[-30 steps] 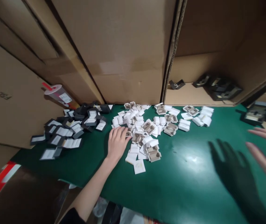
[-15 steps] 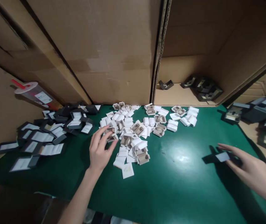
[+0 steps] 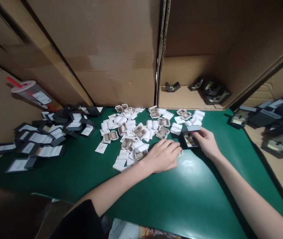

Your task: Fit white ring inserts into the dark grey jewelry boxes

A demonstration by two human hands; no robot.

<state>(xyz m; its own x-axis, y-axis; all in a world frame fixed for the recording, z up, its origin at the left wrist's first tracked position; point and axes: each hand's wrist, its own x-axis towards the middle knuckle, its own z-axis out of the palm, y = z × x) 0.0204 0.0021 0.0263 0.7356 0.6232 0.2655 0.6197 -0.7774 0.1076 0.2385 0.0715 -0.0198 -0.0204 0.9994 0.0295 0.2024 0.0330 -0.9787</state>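
My right hand [image 3: 207,144] grips a small black box [image 3: 190,141] at the right of the white pieces; its pale-edged lid stands raised and something light-coloured shows inside. Close by on the left, my left hand [image 3: 163,155] is palm down with its fingers curled together. A bit of something whitish peeks out at its fingertips, too small to name. Under and behind that hand spreads a heap of folded white card inserts [image 3: 131,125], several with grey-brown hollows facing up. My left forearm covers the near part of the heap.
Many open black boxes with white linings [image 3: 40,137] lie at the left. A lidded cup with a red straw [image 3: 35,93] leans behind them. More black boxes sit in a cardboard carton [image 3: 181,101] and at the far right [image 3: 265,116]. The table [image 3: 171,202] is green.
My left hand has moved right, from the left side of the white inserts to beside the black box. My right hand has come left and farther in with the black box, whose lid now shows raised.
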